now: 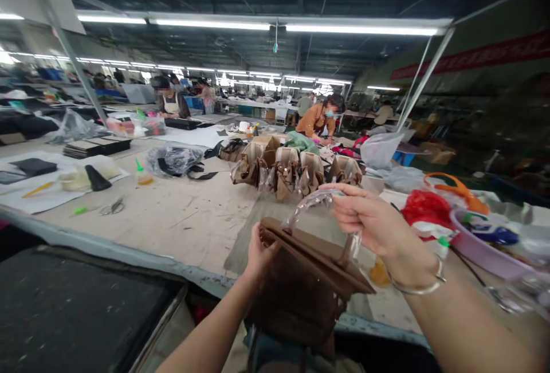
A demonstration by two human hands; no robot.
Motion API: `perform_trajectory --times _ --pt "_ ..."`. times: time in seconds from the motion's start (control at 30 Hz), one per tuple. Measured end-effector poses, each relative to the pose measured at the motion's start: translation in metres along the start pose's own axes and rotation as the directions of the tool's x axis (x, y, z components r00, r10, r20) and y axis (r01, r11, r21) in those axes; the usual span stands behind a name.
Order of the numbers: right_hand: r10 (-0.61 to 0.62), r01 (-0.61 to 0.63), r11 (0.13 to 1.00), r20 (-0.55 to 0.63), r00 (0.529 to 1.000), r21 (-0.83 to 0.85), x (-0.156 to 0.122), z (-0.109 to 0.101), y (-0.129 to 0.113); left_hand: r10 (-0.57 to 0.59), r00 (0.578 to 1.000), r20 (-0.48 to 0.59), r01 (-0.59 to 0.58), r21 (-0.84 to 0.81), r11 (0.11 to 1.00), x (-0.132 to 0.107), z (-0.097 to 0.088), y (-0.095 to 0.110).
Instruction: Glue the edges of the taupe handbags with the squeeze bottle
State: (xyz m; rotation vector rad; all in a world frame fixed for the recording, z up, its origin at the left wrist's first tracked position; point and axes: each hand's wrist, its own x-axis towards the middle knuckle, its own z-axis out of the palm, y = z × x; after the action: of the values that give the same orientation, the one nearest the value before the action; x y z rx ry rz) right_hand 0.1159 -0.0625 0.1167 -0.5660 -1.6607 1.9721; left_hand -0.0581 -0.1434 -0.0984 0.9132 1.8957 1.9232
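I hold a brown handbag [309,281] up in front of me, above the table's near edge. My left hand [258,254] is closed on the bag's top left edge. My right hand [365,215] grips the bag's arched handle [306,204], which is wrapped in clear plastic. A silver bangle [419,287] sits on my right wrist. The bag's lower body hangs down past the table edge.
A row of several tan handbags [296,169] stands at mid-table. Scissors [112,207], a glue bottle [141,173] and black pieces [98,145] lie left. A purple basin [485,247] and red bag [425,207] sit right. Other people [320,118] work at far tables.
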Motion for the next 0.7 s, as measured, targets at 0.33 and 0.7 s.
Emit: perform_trajectory --times 0.33,0.7 --pt "-0.286 -0.058 0.655 -0.318 0.904 -0.753 0.066 -0.06 0.095 -0.351 0.793 0.497 0.575 -0.424 0.7 -0.06 -0.005 0.011" --pt "0.13 -0.299 0.88 -0.419 0.899 -0.369 -0.102 -0.069 0.235 -0.844 0.212 0.492 0.932 -0.362 0.023 -0.114 -0.043 0.005"
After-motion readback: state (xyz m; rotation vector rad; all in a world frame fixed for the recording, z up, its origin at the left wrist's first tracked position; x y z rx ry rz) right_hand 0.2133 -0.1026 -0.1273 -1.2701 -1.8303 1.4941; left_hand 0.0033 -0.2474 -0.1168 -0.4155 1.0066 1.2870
